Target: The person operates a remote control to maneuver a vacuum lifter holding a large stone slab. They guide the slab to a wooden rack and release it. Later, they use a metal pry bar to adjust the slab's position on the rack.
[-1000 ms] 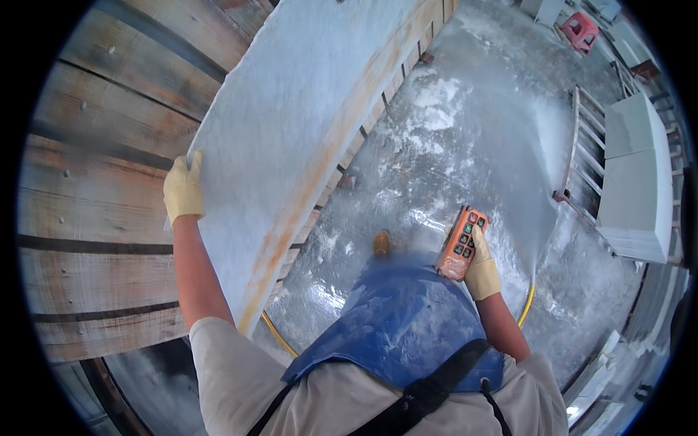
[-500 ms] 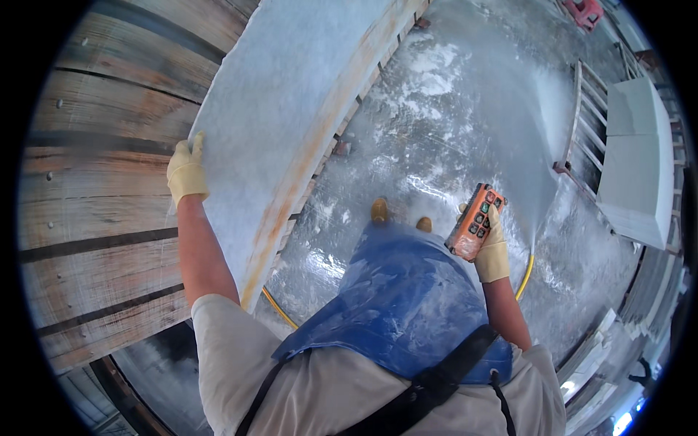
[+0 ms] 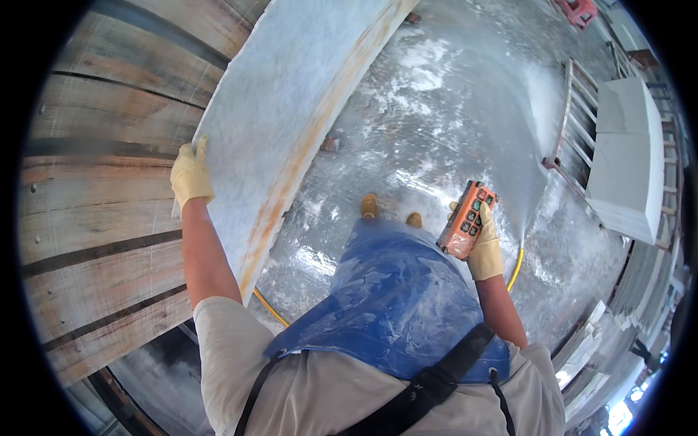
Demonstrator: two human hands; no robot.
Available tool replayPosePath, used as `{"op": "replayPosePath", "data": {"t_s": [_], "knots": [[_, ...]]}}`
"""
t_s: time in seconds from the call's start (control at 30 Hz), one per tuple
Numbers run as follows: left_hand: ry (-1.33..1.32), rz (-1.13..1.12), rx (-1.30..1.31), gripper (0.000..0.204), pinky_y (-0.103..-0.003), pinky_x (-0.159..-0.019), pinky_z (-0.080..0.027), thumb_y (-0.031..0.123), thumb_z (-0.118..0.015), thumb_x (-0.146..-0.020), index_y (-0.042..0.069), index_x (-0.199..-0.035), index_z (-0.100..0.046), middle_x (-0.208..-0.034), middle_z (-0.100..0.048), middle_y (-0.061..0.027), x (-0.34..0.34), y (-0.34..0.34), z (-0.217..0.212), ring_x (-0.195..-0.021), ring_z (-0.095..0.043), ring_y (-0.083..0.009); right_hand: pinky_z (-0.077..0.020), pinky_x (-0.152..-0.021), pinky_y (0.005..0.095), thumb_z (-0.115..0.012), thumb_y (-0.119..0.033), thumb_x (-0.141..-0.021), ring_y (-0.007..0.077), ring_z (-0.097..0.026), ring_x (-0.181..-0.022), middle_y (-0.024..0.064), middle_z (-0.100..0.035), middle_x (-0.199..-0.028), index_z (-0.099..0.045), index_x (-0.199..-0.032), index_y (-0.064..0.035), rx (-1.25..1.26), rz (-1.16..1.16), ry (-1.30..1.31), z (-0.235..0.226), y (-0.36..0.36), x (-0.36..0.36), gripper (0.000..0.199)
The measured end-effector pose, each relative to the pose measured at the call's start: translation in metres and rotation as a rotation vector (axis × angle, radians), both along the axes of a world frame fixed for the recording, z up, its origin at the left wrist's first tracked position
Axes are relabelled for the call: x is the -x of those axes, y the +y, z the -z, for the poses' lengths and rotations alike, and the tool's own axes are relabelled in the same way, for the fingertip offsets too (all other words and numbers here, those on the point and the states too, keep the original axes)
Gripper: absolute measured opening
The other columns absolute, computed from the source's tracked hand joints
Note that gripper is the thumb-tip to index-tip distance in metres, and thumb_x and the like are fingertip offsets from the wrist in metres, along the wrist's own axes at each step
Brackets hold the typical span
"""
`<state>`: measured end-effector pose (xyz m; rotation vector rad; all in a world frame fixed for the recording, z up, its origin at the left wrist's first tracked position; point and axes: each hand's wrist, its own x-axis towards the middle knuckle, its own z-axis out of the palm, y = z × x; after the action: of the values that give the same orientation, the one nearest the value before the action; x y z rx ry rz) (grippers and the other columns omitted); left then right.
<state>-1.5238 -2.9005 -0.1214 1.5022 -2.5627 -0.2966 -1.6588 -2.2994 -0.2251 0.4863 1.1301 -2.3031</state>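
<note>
My left hand (image 3: 192,173), in a cream glove, grips the left edge of a long pale stone slab (image 3: 273,109). Rust-brown streaks run along the slab's right side, and some of my fingers are hidden at its edge. Beneath and left of it are wooden planks (image 3: 109,200). In front of my right hip, my gloved right hand (image 3: 486,247) is closed around an orange handheld remote control (image 3: 465,229) with dark buttons. My thumb lies by the buttons.
Water sprays from a yellow hose (image 3: 517,269) across the wet floor (image 3: 407,109). White stone blocks (image 3: 622,160) stand beside a metal rack (image 3: 579,109) at right. A pink stool (image 3: 578,11) is far right; stacked slabs (image 3: 582,341) lie near right.
The slab has shifted right over the planks, covering the plank ends that showed along its right edge. My left hand has moved slightly with it. The remote stays in my right hand.
</note>
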Motion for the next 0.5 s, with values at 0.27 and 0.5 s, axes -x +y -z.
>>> {"op": "replayPosePath", "data": {"t_s": [0.27,0.5], "knots": [[0.027,0.026,0.017,0.064,-0.052,-0.1,-0.053,0.06,-0.05,-0.11,0.002,-0.132,-0.065,-0.126,-0.073,-0.0274,0.001,-0.004,0.032,-0.119,-0.068,-0.0455,-0.0671,-0.086,0.0479,-0.069,-0.05,-0.105,0.0324,-0.078,-0.1,0.0216,-0.078,-0.121,-0.066,-0.138,-0.0073,-0.123,0.022,0.014,-0.017,-0.007,-0.011,0.055],[-0.01,0.164,0.027,0.036,-0.046,-0.106,-0.054,0.029,-0.055,-0.113,0.008,-0.141,-0.064,-0.142,-0.066,-0.0256,0.002,-0.028,0.095,-0.126,-0.066,-0.0399,-0.0648,-0.091,0.0414,-0.06,-0.044,-0.112,0.0265,-0.077,-0.104,0.0196,-0.076,-0.124,-0.062,-0.14,-0.0052,-0.116,0.038,-0.015,-0.032,-0.005,-0.018,0.048]]}}
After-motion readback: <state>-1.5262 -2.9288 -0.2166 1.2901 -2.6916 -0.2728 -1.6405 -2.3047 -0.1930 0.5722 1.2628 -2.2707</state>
